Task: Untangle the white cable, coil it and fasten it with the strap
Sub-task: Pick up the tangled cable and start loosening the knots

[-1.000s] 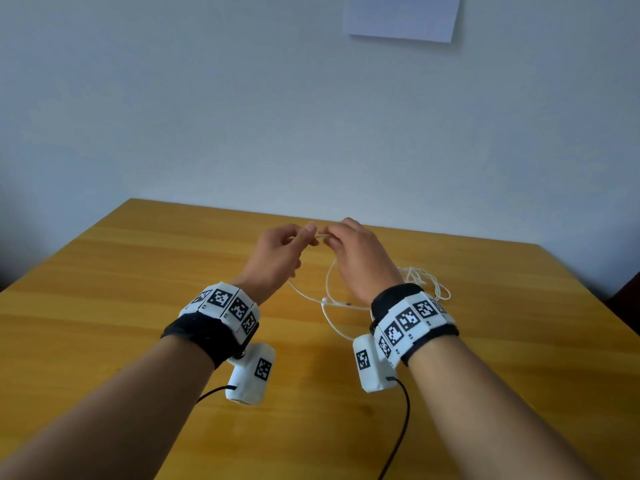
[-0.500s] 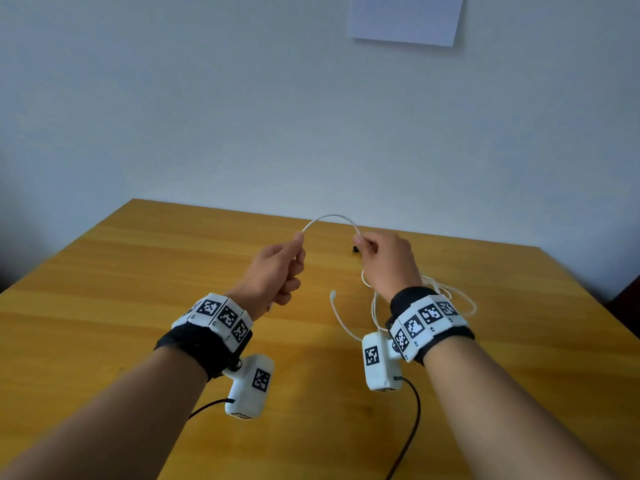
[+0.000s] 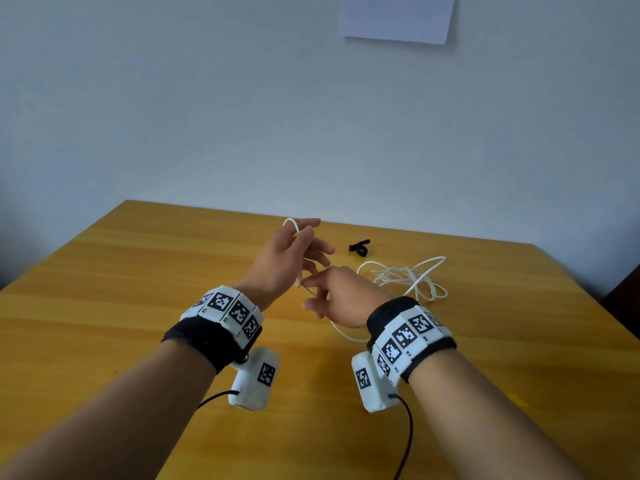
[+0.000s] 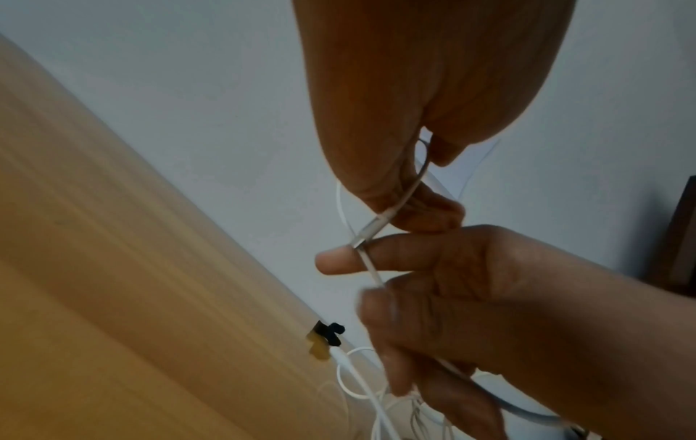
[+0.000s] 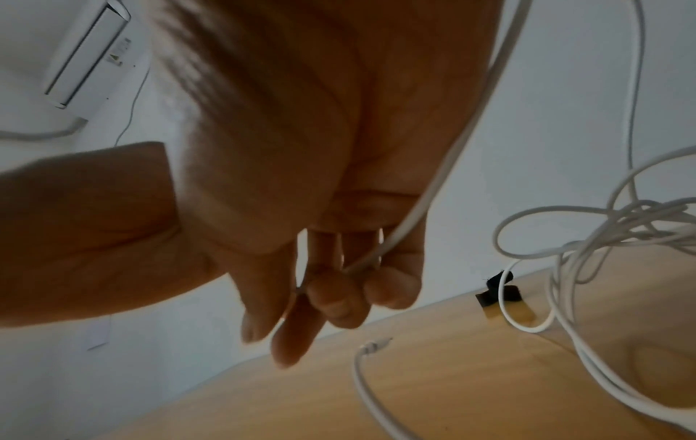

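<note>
White cable (image 3: 405, 277) is mostly a messy tangle on the wooden table (image 3: 138, 271), just right of the right hand (image 3: 341, 297). Left hand (image 3: 287, 259) pinches a small loop up top, other fingers spread. Right hand pinches the strand just below it; the plug there is blurry. Black strap (image 3: 359, 246) sits past both hands, half hidden by cable in the right wrist view.

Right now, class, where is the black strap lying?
In the head view the black strap lies on the wooden table near its far edge, untouched, just beyond the hands and left of the loose white cable pile.
</note>
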